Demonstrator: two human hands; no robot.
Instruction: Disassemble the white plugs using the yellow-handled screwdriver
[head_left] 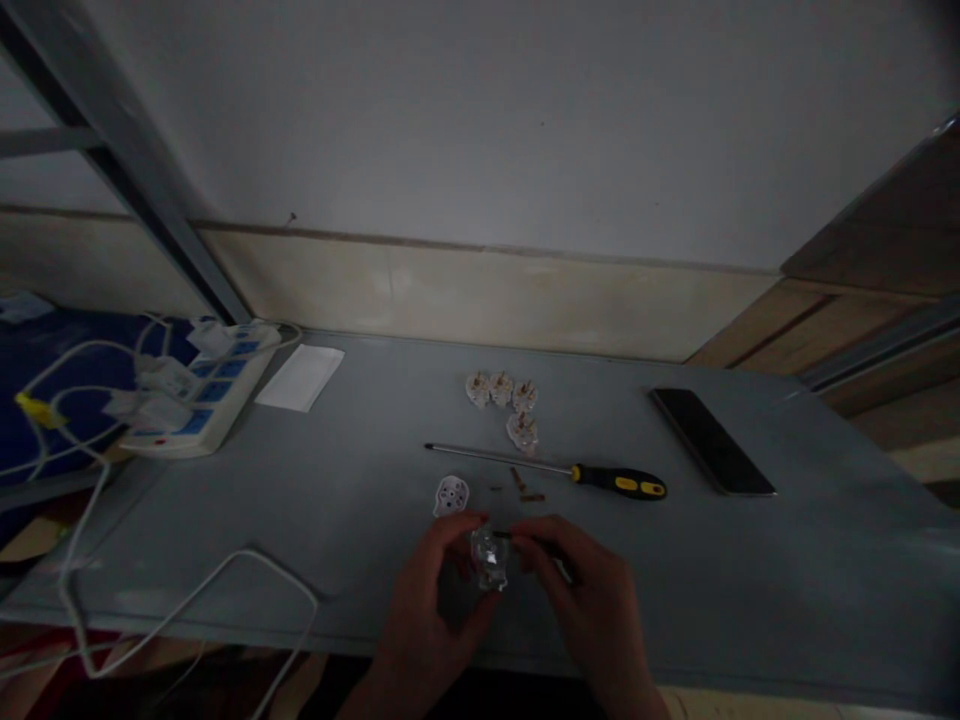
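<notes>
Head view: nearest, on the near side of the screwdriver [576, 473], the left hand [431, 590] is closed on a clear plastic piece [490, 562], its thumb under the lower edge and its index finger curved over the top, only the width of the piece apart. The right hand [589, 590] faces it, thumb and index finger pinched together on a thin dark piece [501, 534] whose end meets the clear piece near its top; its other fingers are curled, and what lies deeper in that palm is too dim to tell.

Slightly farther, just short of the screwdriver's shaft, lie a white perforated cover [451, 495], a tiny dark pin [496, 488] and two brass-coloured strips [532, 497]. The screwdriver lies with its black and yellow handle to the right.

Right of that handle rests a dark phone [712, 440]. Beyond the shaft, four pronged pieces [501, 388] sit grouped, prongs up. Far left of the screwdriver's tip are a power strip [210, 400] and white paper [301, 377].
</notes>
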